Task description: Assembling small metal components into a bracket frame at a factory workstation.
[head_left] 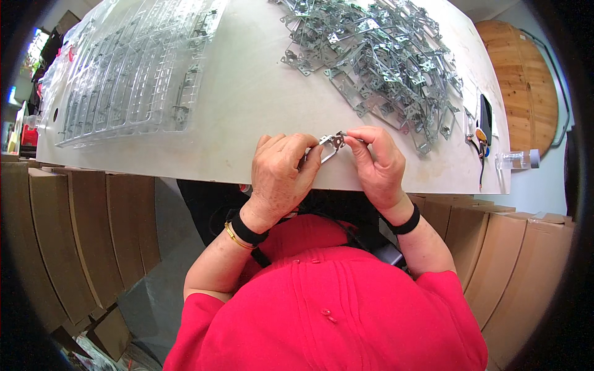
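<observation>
Between my two hands, just above the table's near edge, is a small silvery metal bracket [335, 143]. My left hand [279, 173] is closed, pinching the bracket's left end between thumb and fingers. From the other side, my right hand [378, 162] pinches the bracket's right end, near its tip, with thumb and forefinger. Part of the bracket is hidden by my left fingers. Beyond my right hand lies a large tangled heap of similar metal brackets [383, 62].
Clear plastic trays [133, 80] with metal parts in them lie at the table's left. A phone [486, 117] and a clear bottle [516, 159] are at the right edge. Cardboard boxes stand below on the left [80, 241] and right [501, 260]. A round wooden board [516, 80] stands beyond.
</observation>
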`<action>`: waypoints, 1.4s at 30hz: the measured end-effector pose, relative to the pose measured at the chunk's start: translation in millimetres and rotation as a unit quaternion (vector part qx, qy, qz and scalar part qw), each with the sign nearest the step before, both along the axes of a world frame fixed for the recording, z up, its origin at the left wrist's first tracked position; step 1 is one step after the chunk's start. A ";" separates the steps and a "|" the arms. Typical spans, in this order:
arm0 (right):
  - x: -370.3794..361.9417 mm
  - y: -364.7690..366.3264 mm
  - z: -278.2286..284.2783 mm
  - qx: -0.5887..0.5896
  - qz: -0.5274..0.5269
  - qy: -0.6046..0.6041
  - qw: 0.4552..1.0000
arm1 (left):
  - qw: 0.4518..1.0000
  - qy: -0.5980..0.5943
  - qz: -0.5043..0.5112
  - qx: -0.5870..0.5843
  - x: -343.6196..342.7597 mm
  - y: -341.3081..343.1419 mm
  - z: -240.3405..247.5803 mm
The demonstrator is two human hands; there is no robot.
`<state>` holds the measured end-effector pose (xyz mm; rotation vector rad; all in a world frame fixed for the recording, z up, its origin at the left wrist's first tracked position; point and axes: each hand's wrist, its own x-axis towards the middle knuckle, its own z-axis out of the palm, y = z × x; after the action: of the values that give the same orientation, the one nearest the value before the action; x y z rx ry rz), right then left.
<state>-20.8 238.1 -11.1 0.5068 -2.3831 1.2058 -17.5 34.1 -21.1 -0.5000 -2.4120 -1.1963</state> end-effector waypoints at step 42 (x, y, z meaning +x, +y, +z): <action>0.2 -2.6 -0.2 0.014 -0.023 -0.007 1.000 | 0.998 0.014 0.046 0.035 -0.1 3.2 -7.8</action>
<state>-20.6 235.5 -11.3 0.4505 -2.4130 1.1622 -17.6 37.3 -28.8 -0.3770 -2.3350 -1.2203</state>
